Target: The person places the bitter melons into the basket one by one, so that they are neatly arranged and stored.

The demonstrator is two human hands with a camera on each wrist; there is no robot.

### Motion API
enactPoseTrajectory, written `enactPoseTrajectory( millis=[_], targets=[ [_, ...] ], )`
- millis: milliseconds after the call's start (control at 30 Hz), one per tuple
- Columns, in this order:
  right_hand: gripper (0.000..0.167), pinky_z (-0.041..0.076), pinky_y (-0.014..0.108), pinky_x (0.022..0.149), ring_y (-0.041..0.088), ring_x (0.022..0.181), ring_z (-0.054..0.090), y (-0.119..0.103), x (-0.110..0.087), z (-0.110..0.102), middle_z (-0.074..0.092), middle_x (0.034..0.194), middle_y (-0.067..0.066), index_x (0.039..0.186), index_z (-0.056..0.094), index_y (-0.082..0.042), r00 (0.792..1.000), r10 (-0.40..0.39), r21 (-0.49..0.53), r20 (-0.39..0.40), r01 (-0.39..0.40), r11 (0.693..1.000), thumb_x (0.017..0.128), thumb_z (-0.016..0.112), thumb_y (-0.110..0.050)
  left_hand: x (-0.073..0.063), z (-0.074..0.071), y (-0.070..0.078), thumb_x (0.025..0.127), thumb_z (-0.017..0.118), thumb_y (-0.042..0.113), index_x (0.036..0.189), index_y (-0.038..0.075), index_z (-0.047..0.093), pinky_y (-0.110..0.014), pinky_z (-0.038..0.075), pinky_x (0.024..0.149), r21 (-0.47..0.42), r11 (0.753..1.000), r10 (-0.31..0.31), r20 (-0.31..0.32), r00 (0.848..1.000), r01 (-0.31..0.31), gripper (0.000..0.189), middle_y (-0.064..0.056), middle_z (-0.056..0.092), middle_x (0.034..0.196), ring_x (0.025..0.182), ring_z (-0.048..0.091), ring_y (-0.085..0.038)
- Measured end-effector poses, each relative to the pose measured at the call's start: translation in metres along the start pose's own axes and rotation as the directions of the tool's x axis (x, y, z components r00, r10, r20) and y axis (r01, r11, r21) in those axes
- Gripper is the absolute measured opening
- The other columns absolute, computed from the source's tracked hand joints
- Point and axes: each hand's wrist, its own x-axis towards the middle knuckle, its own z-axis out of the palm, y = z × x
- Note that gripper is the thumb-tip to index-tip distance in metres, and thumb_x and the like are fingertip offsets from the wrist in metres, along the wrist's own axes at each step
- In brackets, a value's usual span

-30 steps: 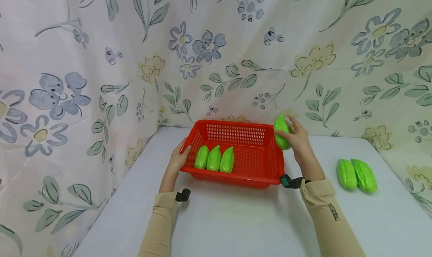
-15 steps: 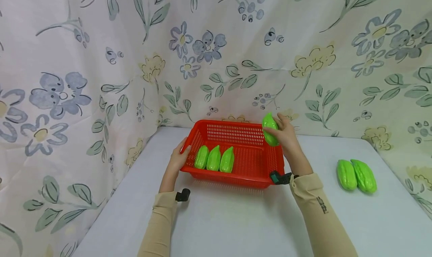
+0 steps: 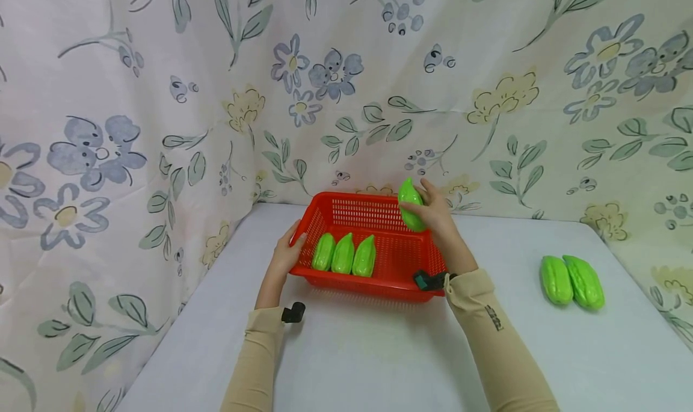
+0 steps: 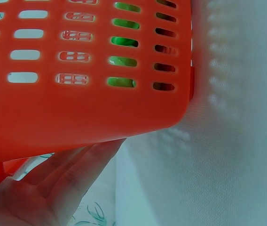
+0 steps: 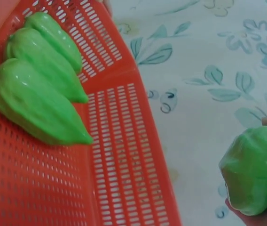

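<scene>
Right hand (image 3: 437, 215): thumb and fingers closed on the sides of one green gourd (image 3: 408, 194), tapered end up and leaning a little; this hold seemingly leaves most of the body free. The gourd is apart from the basket, by its far rim as I see it.

Red basket (image 3: 399, 258): below the right grip, reaching across to the left grip.

Left hand (image 3: 285, 254): pinching the basket's end wall, thumb at the rim, fingers along the outside, presumably to stop it sliding.

Three gourds (image 3: 343, 255): in the basket, just beside the left grip, side by side; the close row probably spares floor toward the right grip.

Two gourds (image 3: 557, 281): on the white table (image 3: 357, 358), well to the right of the right grip and nearer the person, paired lengthwise, likely for easy reach on that side.
</scene>
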Motion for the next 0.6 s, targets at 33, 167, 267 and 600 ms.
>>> enactPoseTrajectory(
  millis=[33, 167, 267, 600],
  targets=[
    [0.088, 0.029, 0.046, 0.118, 0.028, 0.149, 0.024, 0.000, 0.001, 0.002, 0.022, 0.163, 0.007, 0.158, 0.005, -0.016, 1.000, 0.003, -0.009, 0.000, -0.003, 1.000, 0.093, 0.064, -0.012, 0.000, 0.000, 0.000, 0.103, 0.045, 0.034, 0.155, 0.027, 0.027, -0.052, 0.047, 0.101, -0.004, 1.000, 0.002, 0.002, 1.000, -0.002, 0.056, -0.016, 0.032, 0.158, 0.121, 0.047, -0.033],
    [0.088, 0.030, 0.047, 0.117, 0.028, 0.148, 0.025, 0.001, 0.005, 0.009, 0.023, 0.163, 0.007, 0.158, 0.006, -0.015, 1.000, 0.022, 0.007, 0.005, -0.022, 1.000, 0.093, 0.064, -0.011, 0.000, 0.000, 0.000, 0.103, 0.045, 0.034, 0.155, 0.027, 0.026, -0.054, 0.044, 0.103, -0.006, 1.000, 0.008, 0.006, 1.000, -0.007, 0.056, -0.015, 0.032, 0.158, 0.124, 0.045, -0.033],
    [0.088, 0.031, 0.048, 0.117, 0.028, 0.148, 0.026, 0.002, 0.007, 0.014, 0.022, 0.163, 0.007, 0.158, 0.005, -0.015, 0.999, 0.034, 0.009, 0.019, -0.034, 0.999, 0.093, 0.064, -0.012, 0.001, 0.000, 0.001, 0.103, 0.045, 0.034, 0.155, 0.028, 0.026, -0.052, 0.046, 0.101, -0.002, 1.000, 0.000, 0.004, 1.000, 0.000, 0.056, -0.015, 0.032, 0.158, 0.121, 0.047, -0.033],
    [0.086, 0.035, 0.048, 0.114, 0.029, 0.146, 0.030, 0.009, 0.013, 0.030, 0.024, 0.163, 0.007, 0.158, 0.010, -0.014, 0.998, 0.051, -0.032, 0.037, -0.050, 0.998, 0.092, 0.065, -0.014, 0.000, 0.000, 0.003, 0.103, 0.044, 0.034, 0.155, 0.028, 0.026, -0.045, 0.053, 0.092, 0.006, 1.000, 0.000, 0.000, 1.000, 0.000, 0.055, -0.015, 0.034, 0.157, 0.113, 0.052, -0.031]
  ],
)
